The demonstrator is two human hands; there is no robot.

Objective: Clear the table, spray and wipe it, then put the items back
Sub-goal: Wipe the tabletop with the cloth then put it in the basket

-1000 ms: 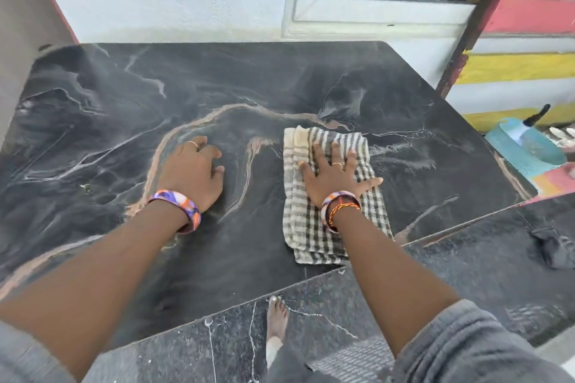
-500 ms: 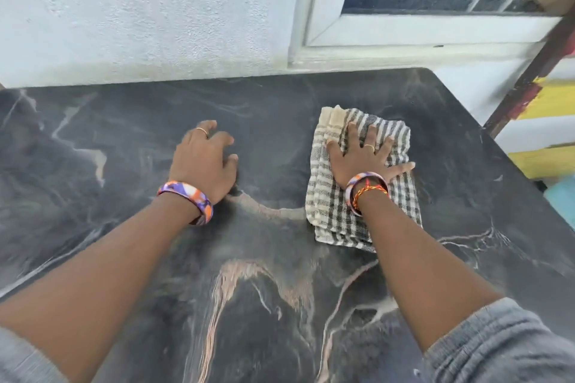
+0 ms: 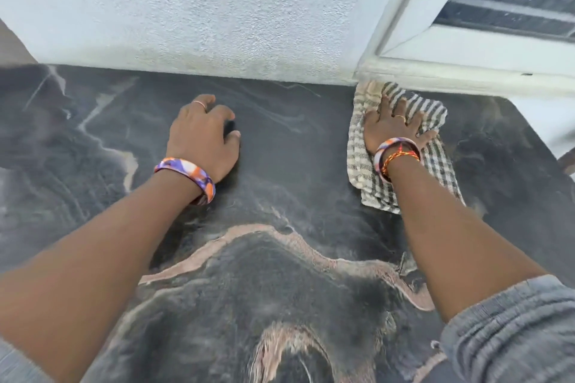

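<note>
The cloth (image 3: pixel 401 146) has slid to the wall (image 3: pixel 217 9) at one o'clock under the flat-fingered right hand (image 3: pixel 392 127), left hand (image 3: pixel 203 137) loosely curled on the dark marble table (image 3: pixel 280 289), window (image 3: pixel 504 0) at two.

You see a dark marble table (image 3: pixel 280 289) with pale pinkish veins, its far edge against the wall; a checked cloth (image 3: pixel 435 165) lies flat at its far right corner.

Your cloth (image 3: pixel 435 171) was cream with dark grey checks and stripes. Your table (image 3: pixel 280 289) was black marble with pinkish-tan and white veins. Both bangles (image 3: pixel 186 176) showed purple, orange and white swirls. Your sleeve (image 3: pixel 513 333) was grey, the wall (image 3: pixel 217 9) white.
</note>
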